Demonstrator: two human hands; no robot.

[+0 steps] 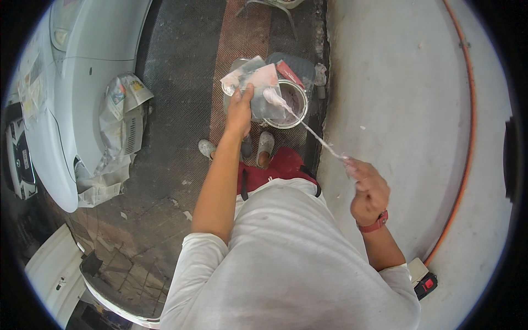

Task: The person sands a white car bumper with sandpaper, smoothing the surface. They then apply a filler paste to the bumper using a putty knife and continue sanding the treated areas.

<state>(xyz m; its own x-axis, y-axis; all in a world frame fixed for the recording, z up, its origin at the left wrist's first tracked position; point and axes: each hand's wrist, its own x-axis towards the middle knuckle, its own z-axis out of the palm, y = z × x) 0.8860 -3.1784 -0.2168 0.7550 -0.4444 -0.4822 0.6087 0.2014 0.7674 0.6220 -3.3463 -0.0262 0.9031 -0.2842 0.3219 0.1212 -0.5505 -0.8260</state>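
Note:
In front of me my left hand (240,113) grips a flat, translucent grey sheet (261,80) by its near edge, thumb on top. Pale pink paste is smeared across the sheet. My right hand (367,187), with a red band at its wrist, is closed on the near end of a thin, paste-coated stick (316,136). A thick pinkish blob coats the stick's far end, which overlaps the sheet's right side. Below it stands an open round can (303,116) with a pale rim, partly hidden by the sheet. Beside the can's far rim is a flat red piece (289,72).
A grey plastic surface (308,67) lies behind the can. To my left is a light grey car body (104,60) masked with newspaper (124,115). A pale wall (396,82) with an orange hose (472,110) runs along my right. A chair (280,4) stands ahead.

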